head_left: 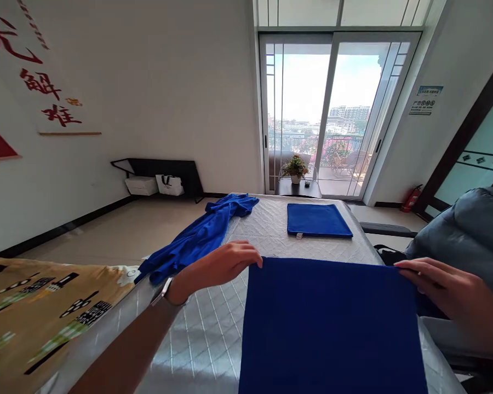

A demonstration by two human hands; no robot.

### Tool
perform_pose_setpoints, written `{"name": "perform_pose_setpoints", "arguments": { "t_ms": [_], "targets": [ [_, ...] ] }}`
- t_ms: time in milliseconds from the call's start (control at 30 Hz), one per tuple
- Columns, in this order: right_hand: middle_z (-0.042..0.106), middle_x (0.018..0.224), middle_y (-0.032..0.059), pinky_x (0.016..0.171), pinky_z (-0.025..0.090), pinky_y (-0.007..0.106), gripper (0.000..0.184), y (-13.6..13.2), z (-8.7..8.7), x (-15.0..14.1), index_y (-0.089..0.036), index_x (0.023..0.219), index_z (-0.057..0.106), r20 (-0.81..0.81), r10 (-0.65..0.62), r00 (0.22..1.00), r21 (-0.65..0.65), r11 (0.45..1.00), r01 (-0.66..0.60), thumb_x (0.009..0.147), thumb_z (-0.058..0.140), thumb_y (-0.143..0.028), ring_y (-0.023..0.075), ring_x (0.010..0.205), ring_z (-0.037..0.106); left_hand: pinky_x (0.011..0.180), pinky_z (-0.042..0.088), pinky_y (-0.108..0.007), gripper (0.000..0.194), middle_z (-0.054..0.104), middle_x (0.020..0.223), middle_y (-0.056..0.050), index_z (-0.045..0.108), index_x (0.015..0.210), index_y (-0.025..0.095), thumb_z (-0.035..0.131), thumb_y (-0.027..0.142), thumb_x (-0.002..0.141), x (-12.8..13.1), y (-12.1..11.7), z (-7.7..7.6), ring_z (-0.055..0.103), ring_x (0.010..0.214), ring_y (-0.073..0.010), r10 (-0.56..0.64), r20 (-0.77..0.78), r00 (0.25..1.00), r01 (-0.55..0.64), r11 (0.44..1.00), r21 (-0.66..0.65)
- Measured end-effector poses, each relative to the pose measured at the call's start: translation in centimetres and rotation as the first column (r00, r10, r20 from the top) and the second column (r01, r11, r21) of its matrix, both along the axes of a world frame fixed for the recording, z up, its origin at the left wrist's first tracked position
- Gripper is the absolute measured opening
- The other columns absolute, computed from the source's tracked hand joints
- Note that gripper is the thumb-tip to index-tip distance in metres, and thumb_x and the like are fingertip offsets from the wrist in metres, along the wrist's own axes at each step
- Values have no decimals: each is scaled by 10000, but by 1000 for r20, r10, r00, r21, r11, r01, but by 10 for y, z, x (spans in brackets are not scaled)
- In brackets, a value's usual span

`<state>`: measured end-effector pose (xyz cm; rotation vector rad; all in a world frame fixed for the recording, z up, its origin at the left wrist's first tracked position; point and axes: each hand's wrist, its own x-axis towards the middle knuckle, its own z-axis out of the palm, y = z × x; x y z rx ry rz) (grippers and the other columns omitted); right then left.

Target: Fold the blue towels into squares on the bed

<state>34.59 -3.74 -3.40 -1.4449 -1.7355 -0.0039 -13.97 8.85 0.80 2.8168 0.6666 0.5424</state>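
hanging smooth over the pale quilted surface [205,323], the deep blue cloth [332,328] shows a plain, unpatterned face and straight top edge; left hand [230,260] and right hand [452,284] each pinch an upper corner.

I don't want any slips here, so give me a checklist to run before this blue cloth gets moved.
1. Left grip on the held cloth: ok, pinching its upper left corner.
2. Right grip on it: ok, at the upper right corner.
3. Top edge taut: ok, nearly straight between both corners.
4. Bottom edge hanging free: cannot tell, it runs out of frame.
5. Flat blue piece lying smooth on the quilted surface: ok.
6. Bunched blue cloth laid flat: not ok, it is crumpled.
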Motion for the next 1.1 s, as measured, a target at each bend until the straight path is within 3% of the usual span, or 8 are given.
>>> {"name": "perform_pose_setpoints", "arguments": {
  "t_ms": [133,267,367,467,567,833,933,1100],
  "targets": [
    [770,883,32,646,570,389,435,121,14,26,-299,1033,767,227,48,973,-177,984,-8,919,512,-632,206,598,684,780,510,-270,273,758,975,-25,685,1180,230,452,284,1047,44,113,4,697,849,-163,122,-35,992,-122,993,-2],
    [769,929,96,768,512,391,484,237,63,50,-188,1088,729,350,-151,924,12,988,156,989,427,-553,222,735,678,824,502,-289,293,783,1005,-30,671,1270,229,533,290,1019,94,221,37,707,868,-182,347,139,927,-369,911,186],
    [762,985,118,873,477,420,477,290,101,60,-180,1167,697,348,-248,904,139,967,212,1027,380,-508,252,897,659,868,487,-292,319,783,1073,-59,711,1233,211,493,354,1049,123,275,56,704,928,-192,467,303,831,-545,791,277],
    [755,997,110,923,466,450,432,321,105,70,-189,1169,705,313,-301,901,212,947,242,1024,417,-477,282,975,658,879,484,-293,366,763,1165,-70,691,1269,211,436,389,1075,142,305,40,699,1011,-201,486,441,754,-633,716,293],
    [762,985,112,884,489,413,361,343,60,82,-185,1124,734,284,-296,912,165,952,258,988,492,-416,266,894,690,907,489,-284,324,742,1219,-63,694,1237,213,450,347,1072,156,318,-17,687,1086,-199,450,447,773,-599,749,282],
    [777,1016,95,862,528,358,270,343,-175,91,-207,1001,762,193,-204,960,-236,940,247,894,528,-289,249,919,724,810,523,-301,226,741,1029,-82,689,1099,217,502,129,1007,167,288,-211,701,980,-214,414,-29,910,-401,894,203],
    [750,1156,90,920,528,373,282,331,-216,93,-225,1025,752,180,-174,968,-234,948,214,897,509,-287,254,1006,717,830,544,-324,270,729,1106,-102,655,1185,211,497,105,994,161,274,-235,686,1047,-234,424,-21,905,-409,884,226],
    [724,1199,89,933,525,395,327,323,-218,101,-231,1107,723,198,-142,970,-243,951,189,941,464,-343,257,987,711,844,564,-344,346,693,1229,-119,596,1299,206,470,93,997,155,264,-237,659,1145,-254,416,-19,909,-397,880,261]
  ]
}}
